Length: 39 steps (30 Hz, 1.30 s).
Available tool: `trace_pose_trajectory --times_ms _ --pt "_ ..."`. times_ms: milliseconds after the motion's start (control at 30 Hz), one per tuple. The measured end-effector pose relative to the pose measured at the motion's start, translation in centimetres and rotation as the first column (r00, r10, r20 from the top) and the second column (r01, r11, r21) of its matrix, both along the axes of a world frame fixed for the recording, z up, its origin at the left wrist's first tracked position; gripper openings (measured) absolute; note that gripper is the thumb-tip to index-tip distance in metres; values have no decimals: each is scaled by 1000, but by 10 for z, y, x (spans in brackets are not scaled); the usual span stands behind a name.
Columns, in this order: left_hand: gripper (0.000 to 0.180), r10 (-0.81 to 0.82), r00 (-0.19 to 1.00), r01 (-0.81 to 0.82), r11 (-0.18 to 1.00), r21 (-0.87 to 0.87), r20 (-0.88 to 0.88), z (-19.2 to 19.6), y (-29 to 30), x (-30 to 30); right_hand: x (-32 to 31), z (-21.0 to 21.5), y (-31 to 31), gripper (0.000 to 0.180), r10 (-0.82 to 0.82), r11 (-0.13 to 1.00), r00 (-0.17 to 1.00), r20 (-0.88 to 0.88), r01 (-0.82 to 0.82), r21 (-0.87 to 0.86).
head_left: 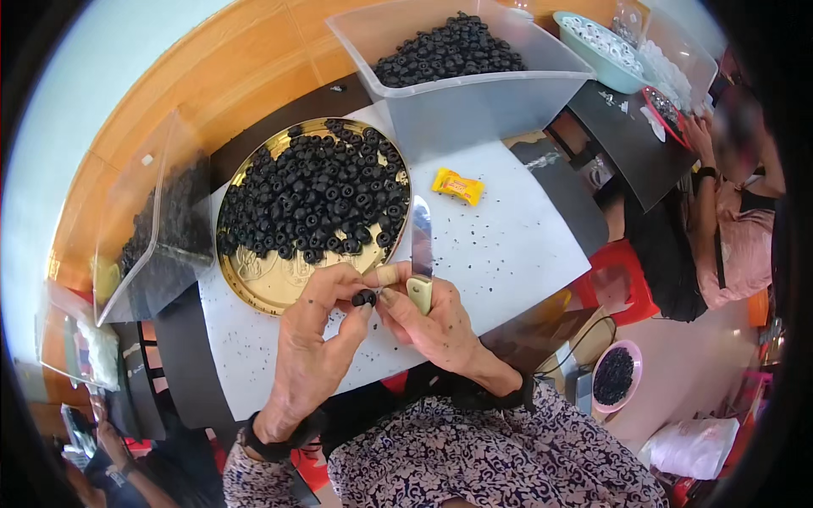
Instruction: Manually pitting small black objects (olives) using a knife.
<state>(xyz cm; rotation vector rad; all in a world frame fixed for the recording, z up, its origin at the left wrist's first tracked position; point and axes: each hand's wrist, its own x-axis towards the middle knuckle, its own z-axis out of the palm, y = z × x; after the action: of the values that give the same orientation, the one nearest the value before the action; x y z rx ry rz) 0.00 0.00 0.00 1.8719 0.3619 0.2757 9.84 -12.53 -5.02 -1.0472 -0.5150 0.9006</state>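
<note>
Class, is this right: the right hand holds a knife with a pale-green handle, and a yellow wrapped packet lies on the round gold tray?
The location is wrong: the head view shows the yellow wrapped packet on the flat white sheet, right of the round gold tray. The right hand does hold the knife.

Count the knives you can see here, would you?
1: the knife is in the person's right hand, its blade just right of the round gold tray. Others could be hidden among the clutter.
</note>
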Motion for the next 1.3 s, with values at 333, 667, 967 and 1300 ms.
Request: trace_pose_trajectory --times_ms 333,667,967,1300 --pt "26 248 957 -211 951 -226 148 -29 -21 -12 -5 4 2 22 -49 999 996 76 50 -9" --pt "26 306 904 -314 949 -21 300 -43 -31 -7 -9 -4 7 20 -148 984 936 320 171 -44" --pt "21 252 936 -234 967 -101 247 -40 -25 -15 -11 3 3 19 -98 995 974 202 100 3" --pt "18 351 895 -167 834 -525 274 -46 -17 -19 4 17 8 19 48 988 876 481 30 -153"
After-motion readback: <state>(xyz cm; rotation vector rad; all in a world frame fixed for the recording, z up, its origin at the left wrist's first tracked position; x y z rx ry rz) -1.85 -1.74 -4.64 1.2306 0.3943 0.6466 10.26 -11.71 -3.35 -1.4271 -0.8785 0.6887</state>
